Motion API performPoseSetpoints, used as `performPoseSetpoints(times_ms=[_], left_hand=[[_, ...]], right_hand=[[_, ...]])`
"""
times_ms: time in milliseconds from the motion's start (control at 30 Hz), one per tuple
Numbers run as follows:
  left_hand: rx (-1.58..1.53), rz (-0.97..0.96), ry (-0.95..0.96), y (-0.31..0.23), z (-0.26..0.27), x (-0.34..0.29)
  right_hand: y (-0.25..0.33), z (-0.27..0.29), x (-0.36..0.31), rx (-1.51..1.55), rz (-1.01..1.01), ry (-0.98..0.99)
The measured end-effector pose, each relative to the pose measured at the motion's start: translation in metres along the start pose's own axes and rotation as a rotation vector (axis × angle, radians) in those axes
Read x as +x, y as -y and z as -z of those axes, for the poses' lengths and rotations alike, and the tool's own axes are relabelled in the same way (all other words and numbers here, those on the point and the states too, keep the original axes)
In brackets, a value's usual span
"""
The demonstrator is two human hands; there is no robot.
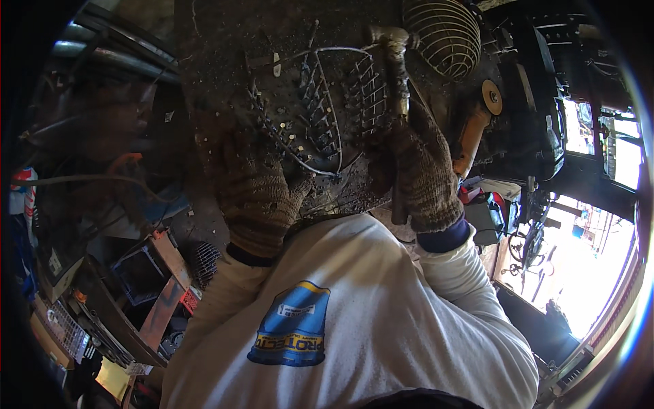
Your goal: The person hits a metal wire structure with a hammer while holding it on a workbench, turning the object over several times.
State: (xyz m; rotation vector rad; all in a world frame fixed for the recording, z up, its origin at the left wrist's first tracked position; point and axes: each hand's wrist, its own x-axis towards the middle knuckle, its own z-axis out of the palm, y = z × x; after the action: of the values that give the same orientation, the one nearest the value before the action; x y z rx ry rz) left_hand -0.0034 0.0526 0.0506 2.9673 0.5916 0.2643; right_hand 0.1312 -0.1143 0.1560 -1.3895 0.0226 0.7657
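Since control presumably matters, the right hand (425,170) wraps the hammer (397,68) beside the wire frame (332,112); left hand's (256,198) fingers I cannot tell.

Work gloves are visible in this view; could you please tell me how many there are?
2: one glove on the left hand, near the wire frame; another on the right hand, which holds the hammer. Others may be hidden.

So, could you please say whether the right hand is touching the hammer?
Touching: the head view shows the right hand gripping the hammer by its handle.
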Motion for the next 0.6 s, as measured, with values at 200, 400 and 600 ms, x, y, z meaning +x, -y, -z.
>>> performPoseSetpoints(times_ms=[200,400,600], left_hand=[[-0.015,0.010,0.039,-0.004,0.008,0.006],[-0.077,-0.029,-0.031,-0.002,0.007,0.006],[-0.125,-0.007,-0.062,-0.001,-0.001,0.003]], right_hand=[[-0.037,0.017,0.015,-0.241,0.273,0.033],[0.004,0.011,0.005,-0.082,0.077,-0.061],[-0.005,0.004,-0.002,-0.072,0.171,-0.075]])
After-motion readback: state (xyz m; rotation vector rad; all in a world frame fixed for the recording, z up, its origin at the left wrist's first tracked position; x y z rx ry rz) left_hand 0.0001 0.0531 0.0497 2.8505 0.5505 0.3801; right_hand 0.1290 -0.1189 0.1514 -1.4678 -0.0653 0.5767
